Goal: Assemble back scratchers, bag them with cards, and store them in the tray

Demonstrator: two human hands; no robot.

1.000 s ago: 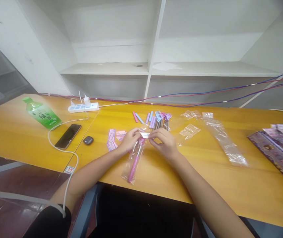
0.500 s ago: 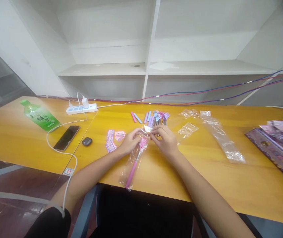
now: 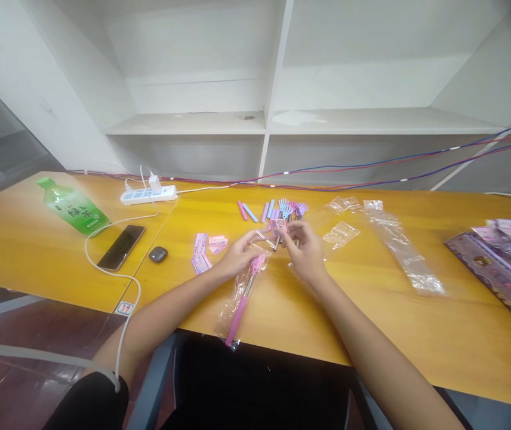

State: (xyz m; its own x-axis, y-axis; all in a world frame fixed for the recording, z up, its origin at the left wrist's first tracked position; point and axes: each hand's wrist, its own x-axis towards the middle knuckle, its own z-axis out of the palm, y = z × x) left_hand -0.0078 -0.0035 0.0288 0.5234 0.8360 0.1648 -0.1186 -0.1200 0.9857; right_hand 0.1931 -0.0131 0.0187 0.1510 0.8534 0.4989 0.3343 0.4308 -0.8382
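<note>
My left hand (image 3: 243, 254) is closed on the top of a clear plastic bag. Inside the bag lies a pink back scratcher (image 3: 240, 310) with a hand-shaped head and a metal shaft, its handle end towards the table's front edge. My right hand (image 3: 304, 251) pinches a small pink printed card (image 3: 277, 226) just above the bag's mouth. Behind the hands are several more hand-shaped scratcher heads (image 3: 286, 208) on metal shafts, partly hidden by my right hand. Pink, blue and purple handle tubes (image 3: 250, 212) lie beside them. Left of my left hand rest printed cards (image 3: 200, 251).
Empty clear bags (image 3: 403, 251) lie to the right, near a purple printed box (image 3: 488, 269) of packets. At left are a green tea bottle (image 3: 74, 206), a phone (image 3: 122, 246), a black earbud case (image 3: 157, 254) and a power strip (image 3: 148, 195) with a white cable.
The card in my right hand has turned from its white face to its pink printed face. My left hand stays on the bag in nearly the same place.
</note>
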